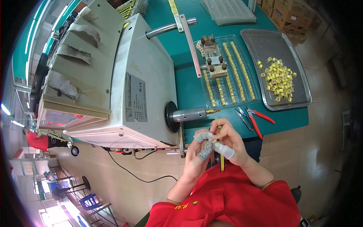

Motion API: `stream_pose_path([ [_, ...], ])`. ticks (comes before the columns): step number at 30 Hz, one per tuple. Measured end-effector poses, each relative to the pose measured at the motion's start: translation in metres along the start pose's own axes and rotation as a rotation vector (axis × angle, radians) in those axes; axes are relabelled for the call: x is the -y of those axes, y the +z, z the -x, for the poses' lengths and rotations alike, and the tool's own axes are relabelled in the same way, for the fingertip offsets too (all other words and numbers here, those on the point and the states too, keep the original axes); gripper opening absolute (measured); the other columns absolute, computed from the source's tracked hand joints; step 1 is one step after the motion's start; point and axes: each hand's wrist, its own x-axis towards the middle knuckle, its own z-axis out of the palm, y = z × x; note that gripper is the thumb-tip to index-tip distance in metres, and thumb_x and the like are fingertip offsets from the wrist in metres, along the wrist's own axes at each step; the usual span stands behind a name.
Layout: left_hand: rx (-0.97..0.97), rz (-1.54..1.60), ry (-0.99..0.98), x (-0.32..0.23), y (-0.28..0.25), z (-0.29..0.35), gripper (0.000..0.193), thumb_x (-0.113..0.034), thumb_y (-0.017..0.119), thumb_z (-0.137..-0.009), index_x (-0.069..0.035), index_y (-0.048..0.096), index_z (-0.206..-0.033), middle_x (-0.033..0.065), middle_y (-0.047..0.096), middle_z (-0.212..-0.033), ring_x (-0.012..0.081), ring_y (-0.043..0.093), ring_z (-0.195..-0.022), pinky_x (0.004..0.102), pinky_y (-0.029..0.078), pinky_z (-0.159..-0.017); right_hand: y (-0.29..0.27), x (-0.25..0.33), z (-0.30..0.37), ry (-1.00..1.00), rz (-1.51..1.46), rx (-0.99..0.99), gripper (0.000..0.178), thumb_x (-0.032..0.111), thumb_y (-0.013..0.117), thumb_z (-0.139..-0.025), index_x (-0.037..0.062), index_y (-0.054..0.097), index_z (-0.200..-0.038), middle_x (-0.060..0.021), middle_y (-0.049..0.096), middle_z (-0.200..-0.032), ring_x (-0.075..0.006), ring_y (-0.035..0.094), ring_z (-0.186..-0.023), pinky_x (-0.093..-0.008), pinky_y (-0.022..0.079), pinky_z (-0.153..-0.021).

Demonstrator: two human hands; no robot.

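Note:
My left hand [196, 160] and my right hand [235, 145] meet in front of the machine's spindle [191, 114], fingertips pinched together. Whatever small piece lies between them is mostly hidden by the fingers. Pale covers wrap some fingertips of both hands, and a grey, rough-looking wrap covers my left thumb. Just beyond the fingers, a thin brass-coloured tip [213, 111] sticks out of the spindle. A yellow strip [222, 163] shows below my hands, close to my red shirt.
A large grey machine [151, 87] fills the left. Red-handled cutters [257, 121] and tweezers [244, 118] lie near the green table's edge. Beyond are a clear tray [252, 103] with rows of yellow parts, a metal fixture [214, 60] and a metal tray [261, 39] of loose yellow pieces.

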Motion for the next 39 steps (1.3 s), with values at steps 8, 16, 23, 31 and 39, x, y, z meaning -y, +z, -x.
stream_pose_path([
  [8, -0.056, 0.143, -0.014, -0.001, -0.002, 0.001, 0.046, -0.017, 0.057, -0.078, 0.004, 0.041, -0.115, 0.0076, 0.047, -0.101, 0.0157, 0.045, -0.095, 0.028, 0.037, -0.083, 0.01, 0.008, -0.001, -0.097, 0.457, -0.114, 0.023, 0.001, 0.057, -0.075, 0.0041, 0.049, -0.096, -0.0101, 0.041, -0.106, -0.0173, 0.044, -0.098, -0.0274, 0.036, -0.084],
  [16, -0.144, 0.12, -0.015, -0.004, 0.003, 0.0, 0.027, -0.013, 0.054, -0.084, -0.001, 0.048, -0.107, 0.0021, 0.042, -0.104, 0.0115, 0.045, -0.088, 0.0236, 0.038, -0.075, 0.003, 0.012, -0.004, -0.304, 0.794, -0.166, 0.027, 0.007, 0.065, -0.069, 0.0037, 0.056, -0.094, -0.0104, 0.052, -0.098, -0.0252, 0.046, -0.091, -0.0322, 0.038, -0.08],
  [23, -0.206, -0.137, 0.203, 0.005, 0.006, 0.0, 0.032, -0.007, 0.058, -0.081, -0.002, 0.045, -0.11, 0.0035, 0.044, -0.104, 0.0119, 0.047, -0.093, 0.0263, 0.041, -0.077, 0.008, 0.014, -0.005, -0.572, 1.159, -0.186, 0.03, 0.008, 0.067, -0.065, 0.0065, 0.058, -0.094, -0.0059, 0.054, -0.095, -0.0256, 0.046, -0.085, -0.034, 0.04, -0.076],
  [31, 0.111, 0.324, -0.07, -0.003, -0.011, 0.0, 0.043, -0.022, 0.055, -0.084, 0.002, 0.043, -0.118, 0.0065, 0.048, -0.104, 0.0163, 0.047, -0.095, 0.0302, 0.039, -0.081, 0.005, 0.019, -0.007, -0.442, 0.911, -0.083, 0.028, 0.012, 0.067, -0.067, 0.0047, 0.057, -0.091, -0.0105, 0.052, -0.097, -0.0269, 0.046, -0.089, -0.0345, 0.038, -0.077],
  [39, 0.023, 0.318, -0.183, -0.006, 0.001, 0.001, 0.044, -0.021, 0.057, -0.081, 0.003, 0.044, -0.115, 0.0054, 0.049, -0.101, 0.0144, 0.044, -0.088, 0.0282, 0.036, -0.077, -0.004, 0.003, -0.003, -0.597, 0.977, -0.106, 0.021, 0.014, 0.066, -0.071, 0.0047, 0.058, -0.089, -0.0075, 0.054, -0.09, -0.0247, 0.046, -0.083, -0.0347, 0.039, -0.075],
])
